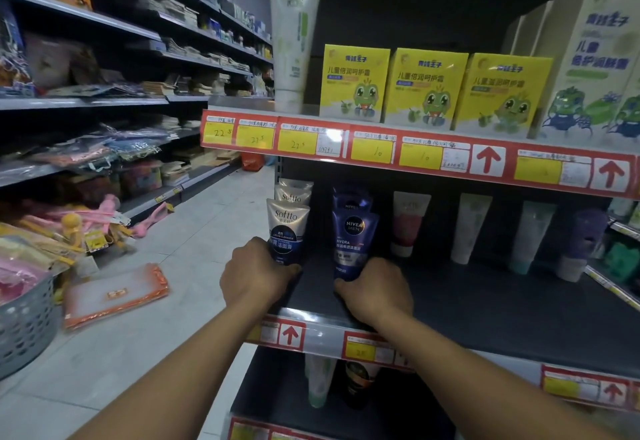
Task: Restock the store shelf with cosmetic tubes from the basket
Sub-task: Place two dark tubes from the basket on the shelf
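Observation:
On the dark middle shelf [485,304] a white and blue Softto tube [286,228] stands upright at the left end, and my left hand [258,271] grips its base. Just to the right stands a blue Nivea Men tube [352,242], held at its base by my right hand [375,292]. Behind each front tube stands another of the same kind. Further right along the shelf stand a white and red tube [408,223], two pale green tubes and a purple tube [581,242]. A grey basket [24,329] shows at the left edge.
Yellow frog boxes [426,88] and a tall white and green tube [292,41] sit on the shelf above. Red and yellow price strips line the shelf edges. Packets and an orange pouch [116,296] lie on the aisle floor at left. More tubes stand on the shelf below.

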The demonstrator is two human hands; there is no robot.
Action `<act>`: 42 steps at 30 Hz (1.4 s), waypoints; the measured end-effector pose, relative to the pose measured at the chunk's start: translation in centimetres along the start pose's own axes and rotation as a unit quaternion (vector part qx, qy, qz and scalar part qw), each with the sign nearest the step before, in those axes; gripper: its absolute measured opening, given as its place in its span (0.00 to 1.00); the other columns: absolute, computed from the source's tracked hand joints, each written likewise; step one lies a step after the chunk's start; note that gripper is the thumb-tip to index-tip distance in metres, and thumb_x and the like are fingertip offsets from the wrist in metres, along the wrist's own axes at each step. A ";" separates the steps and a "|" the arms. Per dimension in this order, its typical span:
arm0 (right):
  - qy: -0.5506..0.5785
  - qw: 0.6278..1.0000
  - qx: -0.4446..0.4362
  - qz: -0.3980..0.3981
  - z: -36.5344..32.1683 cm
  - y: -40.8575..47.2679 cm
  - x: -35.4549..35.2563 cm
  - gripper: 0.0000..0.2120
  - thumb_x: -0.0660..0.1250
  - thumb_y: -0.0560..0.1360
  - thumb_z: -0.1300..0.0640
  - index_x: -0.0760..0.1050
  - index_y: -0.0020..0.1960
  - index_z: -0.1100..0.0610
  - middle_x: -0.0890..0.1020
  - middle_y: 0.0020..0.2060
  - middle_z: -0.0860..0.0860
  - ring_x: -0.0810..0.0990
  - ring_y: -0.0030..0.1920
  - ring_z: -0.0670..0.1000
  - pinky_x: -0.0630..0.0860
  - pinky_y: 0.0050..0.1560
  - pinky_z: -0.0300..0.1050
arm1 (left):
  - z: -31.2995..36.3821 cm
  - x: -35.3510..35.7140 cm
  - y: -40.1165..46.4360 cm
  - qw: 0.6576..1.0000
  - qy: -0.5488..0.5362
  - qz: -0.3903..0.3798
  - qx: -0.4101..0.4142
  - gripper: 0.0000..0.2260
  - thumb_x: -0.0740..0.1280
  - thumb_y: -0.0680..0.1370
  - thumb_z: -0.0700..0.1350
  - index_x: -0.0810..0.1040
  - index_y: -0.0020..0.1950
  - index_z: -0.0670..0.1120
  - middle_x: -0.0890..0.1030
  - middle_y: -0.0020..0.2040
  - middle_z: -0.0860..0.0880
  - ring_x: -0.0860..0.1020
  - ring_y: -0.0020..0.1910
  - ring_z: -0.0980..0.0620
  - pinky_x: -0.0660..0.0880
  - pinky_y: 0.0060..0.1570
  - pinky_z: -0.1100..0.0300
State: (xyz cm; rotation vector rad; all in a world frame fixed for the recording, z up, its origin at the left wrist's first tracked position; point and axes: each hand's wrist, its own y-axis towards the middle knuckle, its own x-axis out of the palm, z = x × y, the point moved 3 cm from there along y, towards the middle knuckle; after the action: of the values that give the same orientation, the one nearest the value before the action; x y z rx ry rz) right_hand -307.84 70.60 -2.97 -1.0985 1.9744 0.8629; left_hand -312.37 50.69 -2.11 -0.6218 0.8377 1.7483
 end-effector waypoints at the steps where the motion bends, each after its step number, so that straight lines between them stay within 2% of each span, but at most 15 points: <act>1: 0.000 1.000 -0.001 0.002 -0.1 0.2 0.2 0.20 0.75 0.68 0.39 0.82 0.53 0.51 0.83 0.50 0.50 0.83 0.49 0.54 0.81 0.46 0.48 | 0.1 0.3 0.3 1.000 -0.003 -0.001 -0.001 0.29 0.79 0.69 0.64 0.81 0.64 0.50 0.86 0.55 0.47 0.84 0.49 0.44 0.81 0.45 0.53; 6: -0.006 0.999 -0.011 0.029 -0.1 0.7 1.3 0.22 0.72 0.68 0.35 0.81 0.52 0.50 0.82 0.49 0.51 0.82 0.48 0.54 0.82 0.48 0.51 | -0.1 1.5 1.1 1.000 -0.021 0.021 0.003 0.28 0.77 0.70 0.66 0.80 0.62 0.51 0.86 0.54 0.48 0.84 0.47 0.45 0.82 0.47 0.51; 10: -0.017 0.999 -0.016 0.037 0.4 1.3 1.5 0.24 0.72 0.71 0.35 0.81 0.54 0.53 0.81 0.51 0.53 0.81 0.52 0.57 0.80 0.50 0.51 | -0.2 2.0 1.9 1.000 -0.014 0.018 0.006 0.27 0.76 0.70 0.67 0.81 0.59 0.51 0.86 0.52 0.47 0.84 0.46 0.44 0.82 0.46 0.51; 16: -0.025 0.999 -0.026 0.031 0.3 1.0 1.9 0.24 0.71 0.73 0.34 0.80 0.56 0.53 0.80 0.53 0.54 0.80 0.54 0.57 0.80 0.54 0.53 | -0.8 2.4 2.0 1.000 -0.001 0.026 0.011 0.27 0.74 0.71 0.67 0.80 0.61 0.51 0.85 0.54 0.46 0.83 0.49 0.42 0.81 0.46 0.51; 19: -0.031 0.998 -0.027 0.036 0.3 0.9 1.8 0.24 0.70 0.74 0.35 0.79 0.57 0.53 0.79 0.54 0.54 0.79 0.55 0.57 0.79 0.54 0.52 | -0.9 2.6 2.0 0.999 0.003 0.033 0.010 0.27 0.74 0.72 0.67 0.79 0.62 0.51 0.85 0.54 0.46 0.84 0.50 0.41 0.82 0.48 0.48; 23: -0.031 0.998 -0.029 0.043 0.5 0.8 1.8 0.25 0.70 0.73 0.34 0.79 0.58 0.53 0.79 0.55 0.54 0.79 0.55 0.57 0.79 0.54 0.51 | -0.7 2.7 1.6 0.999 0.008 0.031 0.021 0.25 0.74 0.74 0.64 0.79 0.63 0.49 0.85 0.55 0.45 0.84 0.50 0.42 0.80 0.47 0.51; 26: -0.015 0.998 -0.022 0.057 0.6 0.8 1.9 0.27 0.70 0.71 0.32 0.80 0.56 0.53 0.79 0.54 0.54 0.79 0.54 0.57 0.79 0.53 0.51 | -0.3 2.5 1.0 0.999 0.002 0.030 0.015 0.28 0.74 0.74 0.63 0.76 0.66 0.47 0.84 0.58 0.44 0.83 0.53 0.41 0.77 0.45 0.53; 28: 0.001 0.996 -0.019 0.086 0.3 0.3 1.7 0.26 0.67 0.69 0.33 0.80 0.53 0.53 0.79 0.51 0.54 0.79 0.52 0.57 0.79 0.51 0.51 | -0.2 1.8 0.3 0.998 -0.023 0.051 0.006 0.33 0.75 0.74 0.63 0.71 0.71 0.46 0.83 0.62 0.43 0.83 0.57 0.40 0.78 0.49 0.51; 30: 0.028 0.989 -0.036 0.142 0.0 -0.6 1.1 0.20 0.65 0.69 0.38 0.79 0.49 0.53 0.79 0.47 0.52 0.78 0.49 0.56 0.78 0.49 0.51 | -0.1 0.8 -0.8 0.992 -0.062 0.104 0.023 0.33 0.74 0.75 0.59 0.68 0.74 0.46 0.82 0.64 0.44 0.82 0.59 0.40 0.77 0.55 0.47; 32: 0.046 0.979 -0.065 0.188 0.0 -1.7 0.4 0.13 0.67 0.69 0.44 0.78 0.48 0.52 0.78 0.45 0.50 0.76 0.48 0.54 0.77 0.50 0.52 | 0.1 0.2 -2.3 0.980 -0.100 0.159 0.071 0.26 0.73 0.77 0.54 0.71 0.71 0.46 0.83 0.60 0.46 0.82 0.55 0.41 0.76 0.58 0.46; 36: 0.051 0.967 -0.128 0.214 1.0 -4.0 -0.3 0.12 0.69 0.69 0.56 0.80 0.51 0.55 0.78 0.45 0.50 0.76 0.48 0.53 0.75 0.51 0.50 | -0.6 0.7 -5.4 0.964 -0.088 0.190 0.166 0.10 0.72 0.76 0.42 0.78 0.56 0.46 0.81 0.49 0.48 0.79 0.47 0.46 0.68 0.51 0.54; 38: 0.053 0.960 -0.160 0.223 1.8 -5.3 -0.5 0.11 0.69 0.69 0.59 0.79 0.51 0.55 0.78 0.45 0.49 0.75 0.48 0.52 0.74 0.51 0.49 | -1.2 0.7 -6.8 0.962 -0.101 0.186 0.171 0.08 0.71 0.75 0.39 0.77 0.51 0.48 0.79 0.46 0.52 0.77 0.44 0.50 0.67 0.47 0.57; 42: 0.055 0.950 -0.207 0.226 3.4 -8.4 -1.3 0.10 0.69 0.69 0.60 0.78 0.50 0.55 0.76 0.45 0.48 0.73 0.47 0.50 0.74 0.51 0.48 | -1.1 0.4 -9.7 0.967 -0.102 0.142 0.187 0.10 0.70 0.74 0.39 0.74 0.47 0.53 0.76 0.44 0.57 0.74 0.42 0.56 0.73 0.40 0.56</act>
State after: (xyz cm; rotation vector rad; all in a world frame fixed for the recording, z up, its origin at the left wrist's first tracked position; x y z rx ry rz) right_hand -299.02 70.40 -5.52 -0.9361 2.2414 1.5460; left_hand -303.27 52.07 -5.39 -0.0691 1.1143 1.8046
